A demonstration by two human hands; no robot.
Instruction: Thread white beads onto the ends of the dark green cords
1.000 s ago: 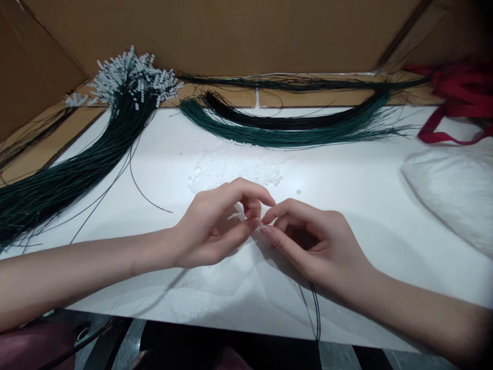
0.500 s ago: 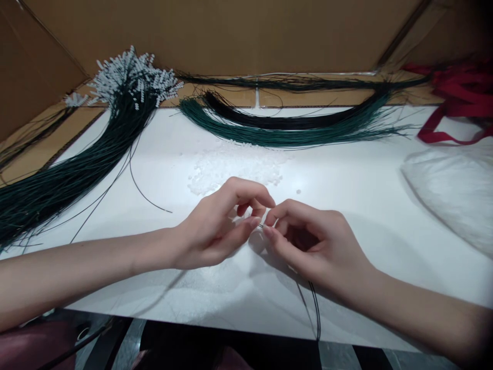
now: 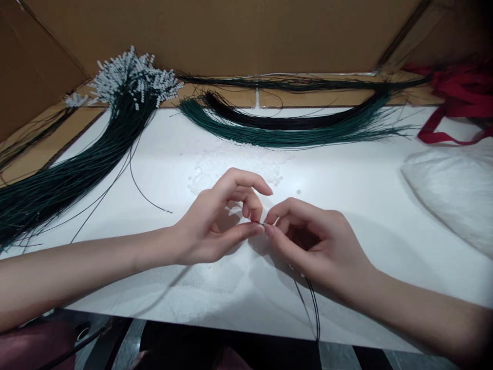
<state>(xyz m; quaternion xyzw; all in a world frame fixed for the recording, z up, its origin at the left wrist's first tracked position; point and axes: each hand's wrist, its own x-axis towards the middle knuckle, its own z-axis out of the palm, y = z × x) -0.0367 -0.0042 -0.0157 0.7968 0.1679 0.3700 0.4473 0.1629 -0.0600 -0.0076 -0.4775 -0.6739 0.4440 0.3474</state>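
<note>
My right hand pinches the end of a thin dark green wire that trails back off the near edge of the white table. My left hand meets it fingertip to fingertip, thumb and middle finger pinched at the wire's tip, index finger lifted. What the left fingers hold is too small to make out. Just beyond the hands lies a scatter of small white beads.
A bundle of green wires with white beaded tips fans out at the far left. Bare green and black wires curve across the back. A clear plastic bag lies right, red ribbon at far right. Cardboard walls surround the table.
My left index finger has lifted and the pinch has shifted to thumb and middle finger. The small white bead seen between the fingertips a second ago no longer shows. The right hand barely moved.
</note>
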